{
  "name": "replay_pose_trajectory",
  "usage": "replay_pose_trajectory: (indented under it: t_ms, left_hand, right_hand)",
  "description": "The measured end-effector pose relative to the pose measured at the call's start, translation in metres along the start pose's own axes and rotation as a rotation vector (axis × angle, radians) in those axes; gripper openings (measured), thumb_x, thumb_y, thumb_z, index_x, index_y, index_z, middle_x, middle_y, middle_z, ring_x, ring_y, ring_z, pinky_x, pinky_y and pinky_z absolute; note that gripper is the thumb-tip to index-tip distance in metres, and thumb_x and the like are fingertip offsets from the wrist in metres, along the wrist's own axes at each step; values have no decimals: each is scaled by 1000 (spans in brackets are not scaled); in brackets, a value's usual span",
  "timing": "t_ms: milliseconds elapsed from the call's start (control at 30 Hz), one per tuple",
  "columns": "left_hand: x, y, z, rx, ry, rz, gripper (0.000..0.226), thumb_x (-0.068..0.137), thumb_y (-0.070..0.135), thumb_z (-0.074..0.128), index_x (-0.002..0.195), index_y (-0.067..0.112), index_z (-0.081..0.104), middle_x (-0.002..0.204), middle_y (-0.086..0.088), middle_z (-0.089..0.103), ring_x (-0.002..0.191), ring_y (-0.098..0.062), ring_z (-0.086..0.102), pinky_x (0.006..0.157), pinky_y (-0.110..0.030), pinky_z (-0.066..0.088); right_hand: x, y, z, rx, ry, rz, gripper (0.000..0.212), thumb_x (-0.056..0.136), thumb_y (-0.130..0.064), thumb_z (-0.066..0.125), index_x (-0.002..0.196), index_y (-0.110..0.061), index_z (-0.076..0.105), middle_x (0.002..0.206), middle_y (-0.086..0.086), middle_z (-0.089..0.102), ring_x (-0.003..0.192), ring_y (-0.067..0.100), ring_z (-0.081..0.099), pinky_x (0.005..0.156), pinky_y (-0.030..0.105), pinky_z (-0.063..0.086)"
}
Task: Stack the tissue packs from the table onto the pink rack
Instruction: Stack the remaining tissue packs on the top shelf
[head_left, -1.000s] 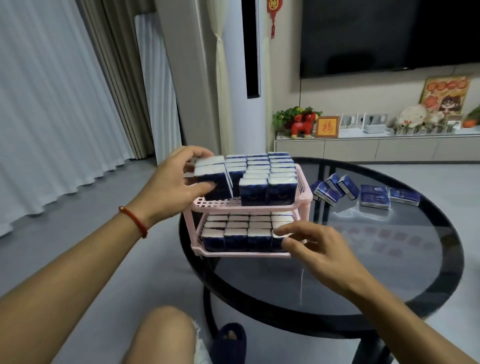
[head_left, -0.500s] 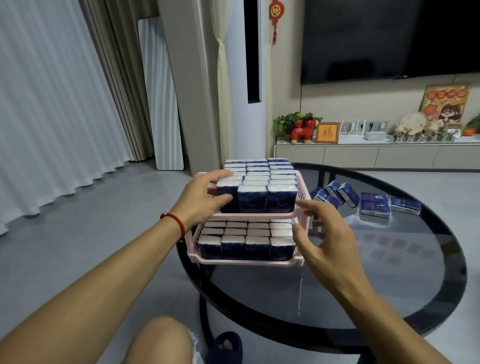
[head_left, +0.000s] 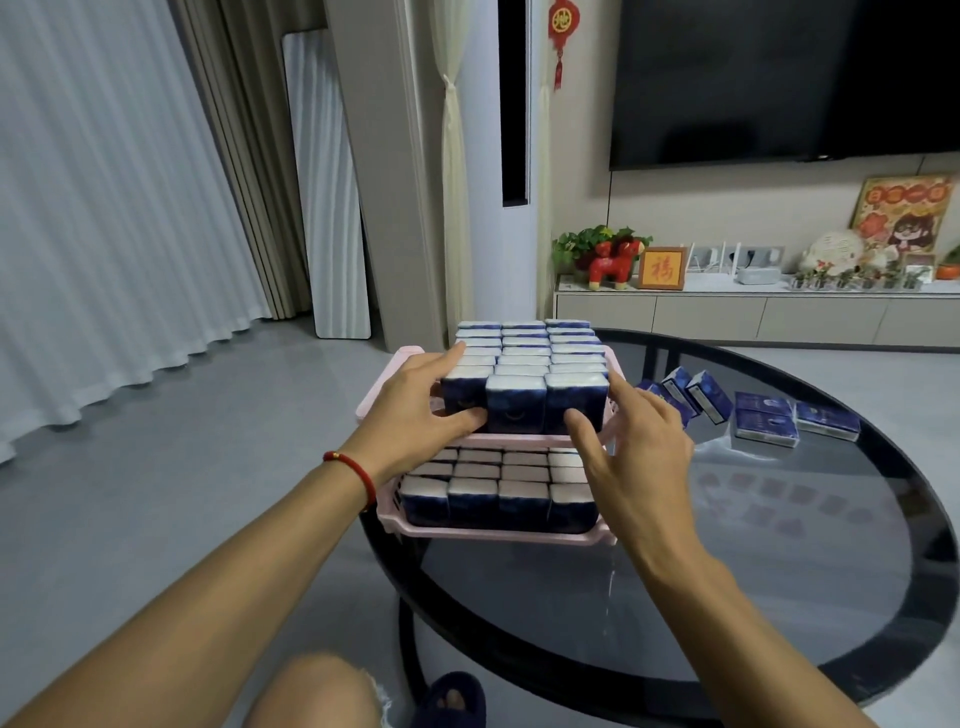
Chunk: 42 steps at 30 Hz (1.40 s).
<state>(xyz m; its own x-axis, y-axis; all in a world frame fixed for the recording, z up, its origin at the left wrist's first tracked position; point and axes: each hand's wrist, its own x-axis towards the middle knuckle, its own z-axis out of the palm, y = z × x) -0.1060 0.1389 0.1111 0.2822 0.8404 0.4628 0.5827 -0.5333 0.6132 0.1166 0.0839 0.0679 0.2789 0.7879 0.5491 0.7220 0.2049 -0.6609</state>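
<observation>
1. We are starting at the fingers of our left hand (head_left: 415, 410): they are lying nearly straight along the left flank of the top-tier tissue packs (head_left: 524, 379), with the thumb pressing the front face of the nearest left pack. This looks to us like squaring up the row, not gripping any one pack; nothing is being lifted.

2. Our right hand (head_left: 639, 447) is hovering at the 3 o'clock corner of the same tier, fingers spread and relaxed. The thumb tip is touching or nearly touching the front of the right-hand pack; we cannot tell which. It is holding nothing.

3. Moving outward, the pink rack (head_left: 498, 535) is standing at the 9 o'clock edge of the round glass table (head_left: 779, 597). Both tiers are looking packed: the upper one is showing three columns running back in rows, and the lower tier packs (head_left: 493, 493) are filling the shelf front to back.

4. Further out, toward 2 o'clock from the rack, the loose packs (head_left: 748, 415) are still lying on the glass, some leaning on each other, some flat, well apart from our hands.

5. We are judging the task as mostly done, with that handful left, though free room on the rack is looking scarce.
</observation>
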Motion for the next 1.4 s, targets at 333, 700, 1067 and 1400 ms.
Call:
replay_pose_trajectory:
  t_ms: [333, 700, 1067, 1400]
  left_hand:
    - [3, -4, -2, 29, -49, -26, 89, 81, 23, 86, 156, 26, 38, 115, 27, 47, 113, -6, 54, 86, 2, 42]
    - [7, 8, 0, 129, -57, -34, 87, 77, 38, 87, 152, 31, 44, 119, 9, 56, 115, -14, 58, 105, -34, 52]
    - [-6, 26, -14, 54, -88, -191, 100, 76, 33, 88, 157, 27, 29, 140, 15, 50, 125, -14, 53, 109, -37, 48]
    - [-79, 70, 113, 59, 11, 456, 25, 80, 3, 69, 103, 13, 68, 109, 1, 58, 104, -15, 54, 96, -23, 43]
  right_hand:
    - [-3, 1, -3, 147, -5, 2, 61, 89, -39, 75, 143, -26, 49, 120, -20, 52, 113, -1, 46, 100, 15, 37]
    - [-1, 12, 3, 89, -78, -31, 80, 86, -52, 72, 154, -29, 37, 149, -10, 48, 138, 11, 44, 112, 42, 44]
    - [-8, 12, -13, 292, -88, 36, 58, 97, -44, 59, 149, -30, 38, 136, -22, 49, 127, -2, 47, 107, 26, 41]
    - [14, 160, -43, -169, -197, 462, 53, 97, -22, 57, 146, -5, 43, 145, 20, 50, 118, 30, 55, 108, 48, 44]
